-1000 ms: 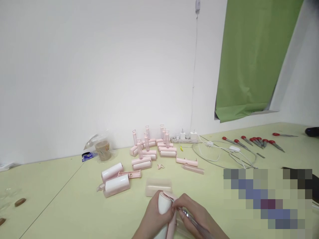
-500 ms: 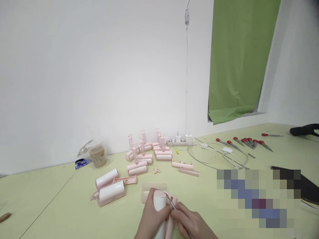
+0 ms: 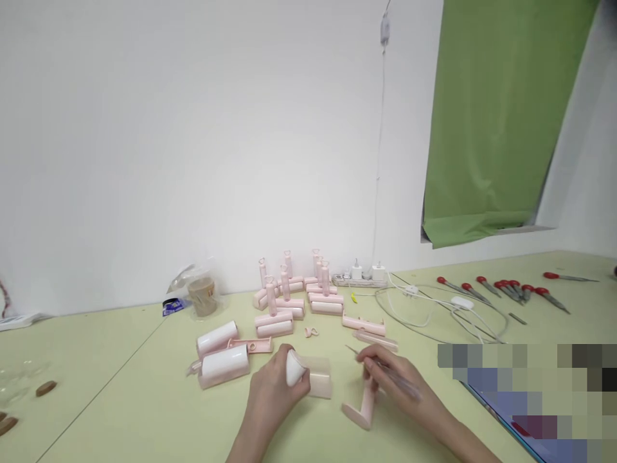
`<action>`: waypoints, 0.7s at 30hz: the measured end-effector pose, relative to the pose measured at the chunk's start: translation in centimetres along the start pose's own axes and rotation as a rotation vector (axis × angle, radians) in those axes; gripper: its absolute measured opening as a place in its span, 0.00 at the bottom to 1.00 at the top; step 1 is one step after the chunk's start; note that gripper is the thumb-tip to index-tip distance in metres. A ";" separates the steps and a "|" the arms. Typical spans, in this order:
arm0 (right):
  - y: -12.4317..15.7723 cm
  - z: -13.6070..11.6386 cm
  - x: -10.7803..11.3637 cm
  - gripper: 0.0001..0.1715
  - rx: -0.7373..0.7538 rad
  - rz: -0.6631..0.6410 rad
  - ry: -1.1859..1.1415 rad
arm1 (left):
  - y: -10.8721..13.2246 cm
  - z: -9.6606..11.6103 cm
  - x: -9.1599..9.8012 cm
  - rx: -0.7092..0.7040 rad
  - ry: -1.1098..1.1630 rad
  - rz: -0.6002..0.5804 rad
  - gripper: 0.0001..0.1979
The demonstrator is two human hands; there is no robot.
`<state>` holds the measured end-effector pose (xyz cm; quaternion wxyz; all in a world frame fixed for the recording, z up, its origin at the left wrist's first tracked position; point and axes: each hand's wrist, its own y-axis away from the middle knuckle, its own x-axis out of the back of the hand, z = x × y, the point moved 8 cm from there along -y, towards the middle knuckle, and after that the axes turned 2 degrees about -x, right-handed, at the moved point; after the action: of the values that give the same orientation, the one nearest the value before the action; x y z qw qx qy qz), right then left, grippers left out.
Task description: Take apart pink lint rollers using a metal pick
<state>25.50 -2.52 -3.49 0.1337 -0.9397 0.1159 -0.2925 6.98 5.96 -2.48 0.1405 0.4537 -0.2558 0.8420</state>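
My left hand [image 3: 277, 393] is closed around a white roll [image 3: 295, 368], its end tilted up between thumb and fingers. Just behind that roll, a translucent pink half-round cover [image 3: 321, 377] lies on the table. A slim screwdriver-like tool [image 3: 407, 386], with a thin metal shaft and a clear handle, is gripped in my right hand [image 3: 388, 379], its tip pointing left. Below the right fingers is an L-shaped pink frame piece [image 3: 365, 410]; whether those fingers also hold it I cannot tell. White rolls in pink covers [image 3: 225, 366] lie to the left.
Several pink rollers [image 3: 274, 326] with upright handles stand toward the wall. A small pink clip [image 3: 311, 332] and pink frame part [image 3: 364, 325] lie nearby. A power strip [image 3: 359, 281], cables, red-handled tools [image 3: 511, 289] and a bagged tape roll [image 3: 202, 296] are further back.
My hands have moved apart. The white roll has separated from the pink frame piece and gone left with my left hand; the tool has moved right. The view has shifted slightly left.
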 end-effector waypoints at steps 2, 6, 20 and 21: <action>-0.4 -1.4 -2.2 0.17 0.011 -0.101 -0.282 | 0.2 0.0 -0.1 -0.018 -0.077 0.012 0.12; -0.8 -3.1 -6.1 0.17 0.091 -0.232 -0.489 | 0.2 0.1 -0.3 -0.020 -0.120 0.009 0.12; -1.4 -1.1 -5.6 0.18 -0.032 -0.129 -0.180 | 0.3 -1.2 -0.7 0.059 -0.190 -0.057 0.16; -1.6 -0.7 -5.1 0.17 -0.069 -0.095 -0.176 | 0.2 -1.4 -0.7 0.071 -0.200 -0.057 0.18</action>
<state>21.21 0.41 -5.05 0.0968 -0.9703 0.0690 -0.2106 6.28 6.57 -3.76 0.1221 0.5471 -0.2253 0.7968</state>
